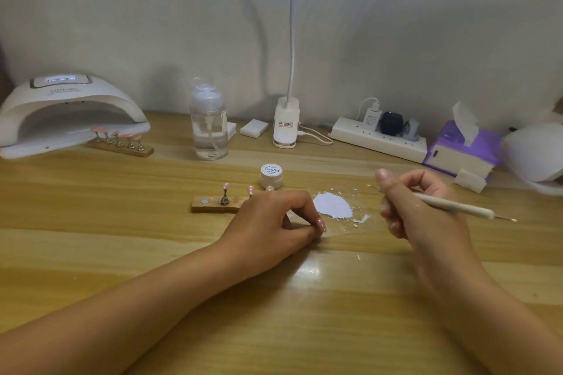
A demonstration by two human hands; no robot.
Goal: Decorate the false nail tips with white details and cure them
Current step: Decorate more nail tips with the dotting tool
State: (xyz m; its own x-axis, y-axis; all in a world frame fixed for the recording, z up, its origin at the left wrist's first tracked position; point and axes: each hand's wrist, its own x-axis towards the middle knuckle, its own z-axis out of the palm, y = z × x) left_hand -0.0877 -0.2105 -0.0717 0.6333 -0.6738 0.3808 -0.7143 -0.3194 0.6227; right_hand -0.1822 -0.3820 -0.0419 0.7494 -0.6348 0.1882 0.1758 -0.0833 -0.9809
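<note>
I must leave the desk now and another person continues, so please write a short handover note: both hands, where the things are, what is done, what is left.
Left hand: rests on the table beside the near wooden stand, fingers curled; whether it holds anything, I cannot tell.
Right hand: grips the dotting pen.
White blob lies between the hands; the lidded gel jar stands behind it.
Near stand carries pink nail tips. A second stand with tips sits at the nail lamp's mouth.
Done: no white details visible on any tip. Left: decorate, then cure.
</note>
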